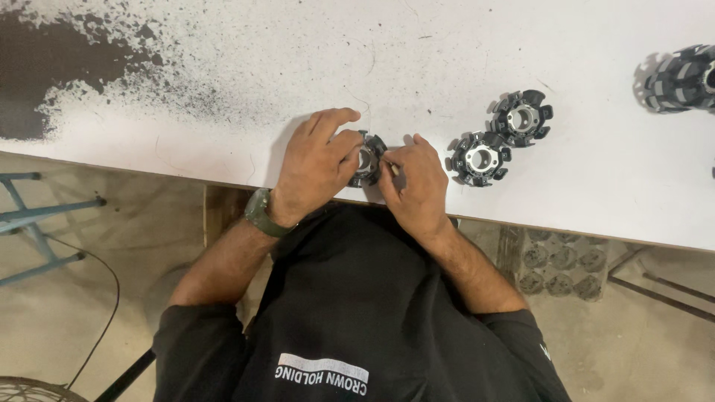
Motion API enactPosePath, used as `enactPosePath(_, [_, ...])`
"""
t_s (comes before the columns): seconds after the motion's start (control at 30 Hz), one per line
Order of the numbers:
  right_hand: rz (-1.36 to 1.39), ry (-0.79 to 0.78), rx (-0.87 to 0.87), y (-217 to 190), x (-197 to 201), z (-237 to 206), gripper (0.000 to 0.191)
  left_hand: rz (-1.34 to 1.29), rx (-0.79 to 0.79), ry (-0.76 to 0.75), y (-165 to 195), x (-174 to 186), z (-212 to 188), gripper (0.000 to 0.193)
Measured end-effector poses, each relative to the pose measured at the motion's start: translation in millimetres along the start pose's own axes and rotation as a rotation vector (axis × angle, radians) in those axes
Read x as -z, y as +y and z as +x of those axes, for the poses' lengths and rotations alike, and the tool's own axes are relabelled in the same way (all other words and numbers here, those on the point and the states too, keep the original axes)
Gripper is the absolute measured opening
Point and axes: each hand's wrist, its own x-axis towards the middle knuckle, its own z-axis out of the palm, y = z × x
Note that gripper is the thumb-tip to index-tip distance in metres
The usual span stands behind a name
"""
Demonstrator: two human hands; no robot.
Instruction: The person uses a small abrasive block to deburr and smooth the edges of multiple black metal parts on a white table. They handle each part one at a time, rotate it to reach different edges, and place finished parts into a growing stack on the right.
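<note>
Both hands are on one part: a black notched ring with a silver hub, sitting on the white bench close to its near edge. Left hand wraps the ring's left side, fingers curled over the top, closed on it. Right hand pinches its right side, fingertips tight against the rim. Right of the ring, two more notched rings: nearer one just beside the right hand, farther one up and right of it, almost touching the first. A stack of similar parts sits well right of the ring at the frame edge. Left of the ring, dark worn patch on the bench, open surface between. Beyond the ring, bare bench.
</note>
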Motion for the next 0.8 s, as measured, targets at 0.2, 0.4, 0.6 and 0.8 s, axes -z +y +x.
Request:
enactPosePath(0.2, [-0.017, -0.011, 0.014, 2, 0, 0, 0.025, 0.100, -0.112, -0.066, -8, 0, 4, 0.014])
enactPosePath(0.4, [-0.033, -0.009, 0.016, 2, 0, -2, 0.026, -0.015, 0.010, -0.101, 5, -5, -2, 0.014])
enactPosePath(0.6, [-0.015, 0.016, 0.082, 0, -3, -11, 0.027, -0.098, 0.125, -0.055, 9, -6, -10, 0.014])
enactPosePath(0.8, [-0.038, 0.019, 0.083, 2, -8, -14, 0.028, -0.091, 0.137, -0.013, 11, -10, -15, 0.015])
